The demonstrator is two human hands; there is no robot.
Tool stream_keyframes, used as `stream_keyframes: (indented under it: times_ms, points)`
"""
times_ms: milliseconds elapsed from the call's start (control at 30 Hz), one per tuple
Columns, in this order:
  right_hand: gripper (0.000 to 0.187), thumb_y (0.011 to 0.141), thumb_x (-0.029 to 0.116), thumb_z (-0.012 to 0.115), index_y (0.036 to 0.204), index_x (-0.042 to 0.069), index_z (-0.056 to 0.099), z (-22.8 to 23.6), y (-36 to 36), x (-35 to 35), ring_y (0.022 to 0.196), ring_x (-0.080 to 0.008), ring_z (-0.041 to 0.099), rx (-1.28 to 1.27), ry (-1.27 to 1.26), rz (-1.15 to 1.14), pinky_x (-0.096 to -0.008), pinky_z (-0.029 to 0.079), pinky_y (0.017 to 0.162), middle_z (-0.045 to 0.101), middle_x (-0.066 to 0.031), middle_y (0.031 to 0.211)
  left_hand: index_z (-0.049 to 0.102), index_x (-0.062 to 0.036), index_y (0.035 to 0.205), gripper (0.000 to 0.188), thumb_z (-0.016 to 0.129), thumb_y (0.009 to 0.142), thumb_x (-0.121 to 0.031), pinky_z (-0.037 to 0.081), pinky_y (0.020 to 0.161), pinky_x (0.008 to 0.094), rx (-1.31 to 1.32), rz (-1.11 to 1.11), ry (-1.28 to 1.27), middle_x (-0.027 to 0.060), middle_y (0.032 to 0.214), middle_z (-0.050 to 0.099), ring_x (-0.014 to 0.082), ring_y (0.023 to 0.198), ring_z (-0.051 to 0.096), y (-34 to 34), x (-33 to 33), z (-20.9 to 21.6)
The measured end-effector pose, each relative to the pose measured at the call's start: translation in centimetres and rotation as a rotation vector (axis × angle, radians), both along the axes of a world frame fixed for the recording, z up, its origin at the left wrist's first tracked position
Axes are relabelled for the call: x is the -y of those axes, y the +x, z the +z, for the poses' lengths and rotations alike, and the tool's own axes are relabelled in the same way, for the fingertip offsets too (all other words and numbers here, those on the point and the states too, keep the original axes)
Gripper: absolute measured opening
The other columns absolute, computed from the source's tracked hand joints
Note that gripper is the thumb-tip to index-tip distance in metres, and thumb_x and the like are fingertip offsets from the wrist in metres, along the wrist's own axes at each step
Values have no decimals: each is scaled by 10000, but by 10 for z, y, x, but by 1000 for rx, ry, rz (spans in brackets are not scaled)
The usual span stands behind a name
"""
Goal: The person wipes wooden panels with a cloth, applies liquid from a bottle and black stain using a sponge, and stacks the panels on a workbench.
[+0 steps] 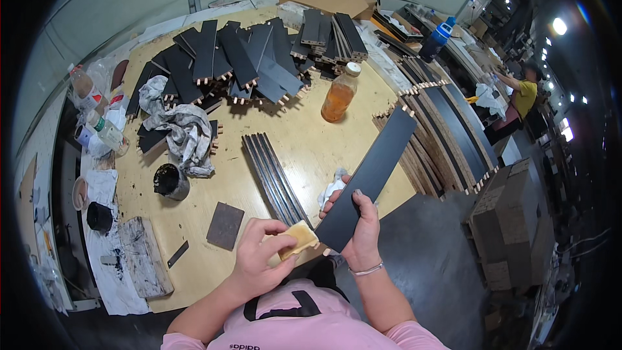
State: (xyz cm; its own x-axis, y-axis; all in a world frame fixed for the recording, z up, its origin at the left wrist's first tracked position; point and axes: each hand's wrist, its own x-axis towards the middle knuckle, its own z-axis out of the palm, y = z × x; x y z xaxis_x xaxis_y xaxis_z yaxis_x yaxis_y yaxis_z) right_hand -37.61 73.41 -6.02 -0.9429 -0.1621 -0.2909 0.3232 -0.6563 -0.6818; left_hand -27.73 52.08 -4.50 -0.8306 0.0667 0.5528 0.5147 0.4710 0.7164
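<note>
My right hand grips a long black board near its lower end, thumb across the face and fingers round the far edge. The board is tilted up to the right, with pale wooden dowels at both ends. My left hand pinches a yellow pad against the board's lower left end; whether it is sponge or folded abrasive cannot be told. A crumpled white cloth shows beside my right fingers; I cannot tell if they hold it. Left of the board, several narrow dark strips lie side by side on the table.
A heap of black dowelled boards covers the table's far side. An orange-liquid bottle stands right of it. Stained rags, a black-smeared cup and a brown square sheet lie left. More boards are stacked right; a person works beyond.
</note>
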Motion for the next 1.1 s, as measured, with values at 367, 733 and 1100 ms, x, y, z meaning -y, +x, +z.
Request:
stream_keyframes:
  times_ms: [367,733,1100]
  points:
    - [478,1084,236,517,1504,8,507,1,-9,-16,866,-271,728,-32,26,1,-473,639,804,712,-146,1011,774,-46,1104,363,860,761,35,580,793,360,105,10,-25,159,1168,671,278,990,678,2,0,-5]
    - [460,1070,272,569,1465,38,587,-22,-3,-48,797,-247,709,117,9,-51,-426,618,716,701,-96,958,778,-52,1199,242,791,963,-101,607,882,372,363,260,175,123,1175,757,221,1008,732,45,68,-33]
    - [395,1032,206,630,1373,6,622,-47,74,-51,730,-241,710,141,202,167,-402,621,692,712,-112,923,699,-3,1019,327,547,1135,-268,551,446,334,488,1037,759,86,793,687,205,542,673,194,317,-107]
